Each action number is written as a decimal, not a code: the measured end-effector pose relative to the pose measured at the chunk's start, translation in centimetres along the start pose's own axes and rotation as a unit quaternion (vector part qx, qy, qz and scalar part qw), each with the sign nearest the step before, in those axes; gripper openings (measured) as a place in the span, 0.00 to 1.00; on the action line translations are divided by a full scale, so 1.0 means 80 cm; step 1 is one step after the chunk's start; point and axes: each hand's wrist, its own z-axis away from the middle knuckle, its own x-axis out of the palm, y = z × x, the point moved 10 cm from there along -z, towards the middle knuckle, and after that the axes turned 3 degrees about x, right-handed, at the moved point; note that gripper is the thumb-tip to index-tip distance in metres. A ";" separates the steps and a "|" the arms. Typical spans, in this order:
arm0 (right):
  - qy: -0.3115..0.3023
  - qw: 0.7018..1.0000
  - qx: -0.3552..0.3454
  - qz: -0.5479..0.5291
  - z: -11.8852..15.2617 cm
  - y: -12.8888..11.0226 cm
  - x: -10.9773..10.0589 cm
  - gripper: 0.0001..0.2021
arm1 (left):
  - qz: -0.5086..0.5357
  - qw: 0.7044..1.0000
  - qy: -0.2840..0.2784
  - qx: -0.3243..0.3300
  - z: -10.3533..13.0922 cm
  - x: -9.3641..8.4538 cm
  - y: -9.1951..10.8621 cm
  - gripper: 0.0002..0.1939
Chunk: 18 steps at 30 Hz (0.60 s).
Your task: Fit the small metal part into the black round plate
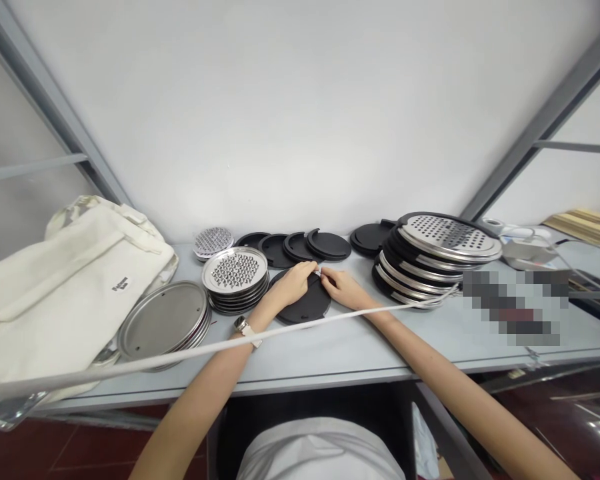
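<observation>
A round black disc [303,305] lies flat on the table in front of me. My left hand [299,281] rests over its upper part, fingers closed together near the disc's top edge. From the right, my right hand [341,287] meets it, thumb and fingers pinched at a small pale item [319,272] too small to make out. The fingertips of both hands nearly touch there. Left of the disc stands a stack of round grater plates [234,270], a silver one on top. Several black discs [329,245] lie overlapping behind my hands.
Plain metal discs [165,319] and a cream bag [65,287] are on the left. A tall stack of perforated plates and black rings [450,237] stands right. A white cord [180,353] crosses before my forearms. Metal posts [545,113] flank the table [330,360].
</observation>
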 end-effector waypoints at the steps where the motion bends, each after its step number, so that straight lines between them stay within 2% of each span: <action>1: 0.000 1.000 0.001 0.000 0.000 0.000 0.000 0.10 | -0.002 1.000 0.000 0.000 0.000 0.000 0.000 0.18; 18: 0.002 1.000 0.003 0.027 0.000 0.004 0.003 0.09 | 0.007 1.000 0.002 -0.015 -0.003 0.002 -0.006 0.16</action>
